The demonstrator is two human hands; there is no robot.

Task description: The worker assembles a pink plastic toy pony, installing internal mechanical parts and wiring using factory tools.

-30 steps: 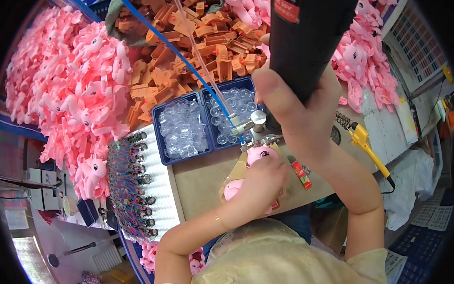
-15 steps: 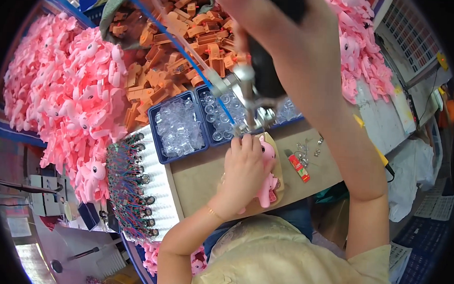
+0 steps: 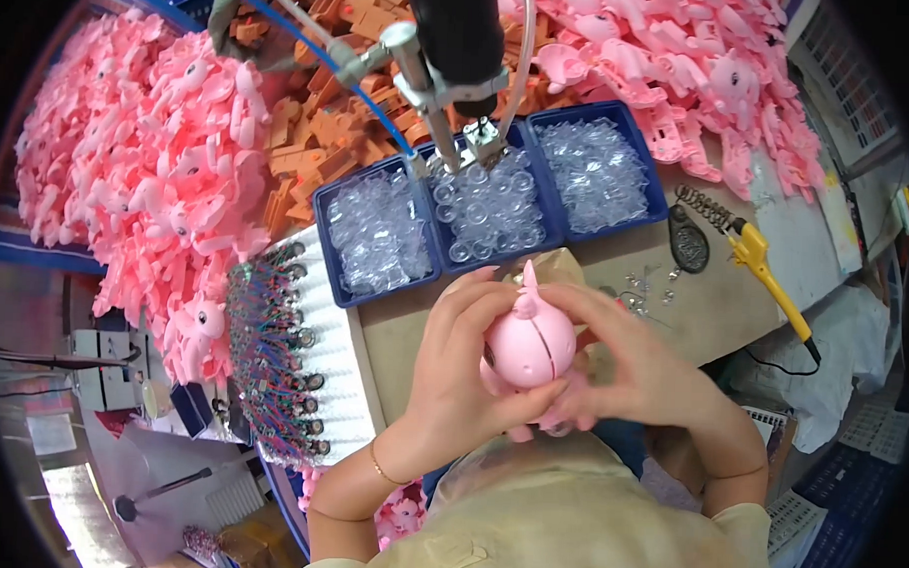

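Observation:
A round pink plastic toy body with a small horn sits between both of my hands, just above my chest. My left hand wraps its left side with the thumb under it. My right hand presses on its right side, fingers spread over the shell. A black powered screwdriver hangs on its own above the trays, with a blue air hose running off to the upper left; neither hand touches it.
Three blue trays of clear plastic caps lie behind the toy. Heaps of pink toy parts and orange parts surround them. A rack of small circuit pieces stands left. A yellow soldering iron lies right, loose screws nearby.
My right hand has let go of the hanging screwdriver and come down onto the pink toy. The screwdriver has swung up and away. Both hands now hold the toy.

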